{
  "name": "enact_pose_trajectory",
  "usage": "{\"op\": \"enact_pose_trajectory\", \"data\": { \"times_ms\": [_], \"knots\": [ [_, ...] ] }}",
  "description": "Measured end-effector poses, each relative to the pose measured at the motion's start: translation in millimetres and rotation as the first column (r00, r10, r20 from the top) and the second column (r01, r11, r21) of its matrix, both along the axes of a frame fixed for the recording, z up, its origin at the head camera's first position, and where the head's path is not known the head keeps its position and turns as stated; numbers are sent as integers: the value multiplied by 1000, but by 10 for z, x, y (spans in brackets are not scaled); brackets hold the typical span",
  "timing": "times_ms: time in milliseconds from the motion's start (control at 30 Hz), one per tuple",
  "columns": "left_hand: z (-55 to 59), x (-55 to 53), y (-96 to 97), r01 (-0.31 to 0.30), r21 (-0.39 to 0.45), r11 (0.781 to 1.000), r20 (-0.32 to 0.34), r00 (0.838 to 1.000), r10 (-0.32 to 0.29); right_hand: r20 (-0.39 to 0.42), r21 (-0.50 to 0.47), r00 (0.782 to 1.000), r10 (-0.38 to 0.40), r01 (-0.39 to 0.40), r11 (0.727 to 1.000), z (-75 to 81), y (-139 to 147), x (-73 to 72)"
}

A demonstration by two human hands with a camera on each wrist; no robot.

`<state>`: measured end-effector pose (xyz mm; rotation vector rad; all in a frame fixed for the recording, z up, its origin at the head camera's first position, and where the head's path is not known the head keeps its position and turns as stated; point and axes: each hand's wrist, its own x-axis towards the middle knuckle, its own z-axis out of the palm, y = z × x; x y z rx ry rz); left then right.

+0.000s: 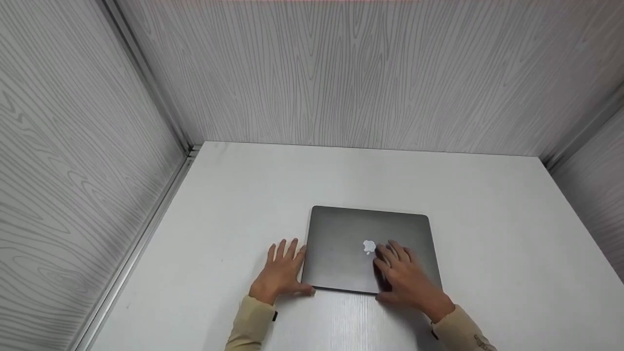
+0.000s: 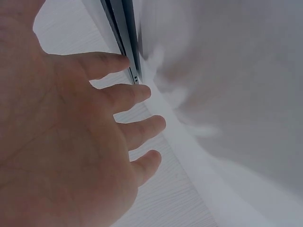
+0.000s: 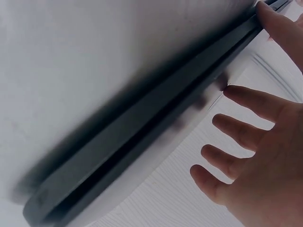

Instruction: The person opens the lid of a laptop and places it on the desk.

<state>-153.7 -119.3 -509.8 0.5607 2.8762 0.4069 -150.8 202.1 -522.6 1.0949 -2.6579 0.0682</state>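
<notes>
My left hand (image 1: 280, 273): fingers spread, released, at the laptop's left edge; thumb by its near-left corner. My right hand (image 1: 404, 278): fingers extended over the lid, grasping nothing; thumb at the near edge. Laptop (image 1: 339, 248) closed, flat on white table (image 1: 253, 185) before me; long axis left-right, right end slightly nearer; logo (image 1: 369, 247) leaf toward me. Beyond: wood-grain panel (image 1: 341, 73).

Left sleeve (image 1: 249, 322): beige, reaching wrist; folds below smooth cuff. Small black tab (image 1: 275, 316) at inner cuff edge. Right sleeve (image 1: 459, 330): matching beige; dark tab (image 1: 434, 335) at inner cuff edge; darker marking (image 1: 482, 342) on forearm, illegible. Left hand (image 1: 282, 273), right hand (image 1: 407, 278): bare; fingers (image 2: 144, 130) round-tipped.
</notes>
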Motion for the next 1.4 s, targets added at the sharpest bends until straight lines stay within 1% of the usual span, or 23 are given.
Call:
{"op": "enact_pose_trajectory", "data": {
  "times_ms": [133, 200, 333, 533, 733, 867, 1067, 1167, 1300, 1400],
  "knots": [
    [11, 11, -16, 0, -5, 1000, 11, 1000, 0, -98, -5, 994, 40, -41, 999, -17, -6, -37],
    [14, 15, -22, -3, -1, 1000, 20, 1000, 3, -128, -8, 990, 55, -56, 998, -20, -7, -56],
    [11, 33, -33, -4, -1, 1000, 44, 999, 4, -132, -25, 989, 66, -70, 997, -16, -6, -73],
    [10, 55, -54, 3, 7, 1000, 60, 998, -3, -106, -52, 992, 65, -71, 996, 22, -13, -57],
    [12, 56, -58, 4, 28, 1000, 80, 997, -6, -103, -107, 991, 88, -99, 989, 38, -24, -34],
    [-3, 54, -71, -6, 31, 999, 92, 996, 3, -132, -136, 985, 115, -133, 982, 52, -17, -31],
    [-1, 56, -77, -15, 59, 998, 101, 995, 9, -209, -133, 968, 140, -170, 976, 95, 6, -42],
    [-5, 59, -72, -6, 71, 997, 81, 997, 1, -213, -121, 965, 151, -179, 976, 120, 18, -35],
    [-28, 62, -66, 8, 64, 998, 13, 1000, -8, -196, -99, 968, 157, -179, 979, 165, 18, -15],
    [-42, 58, -59, 22, 60, 998, -28, 999, -20, -196, -99, 965, 173, -195, 976, 195, 18, -5]
  ]
}}
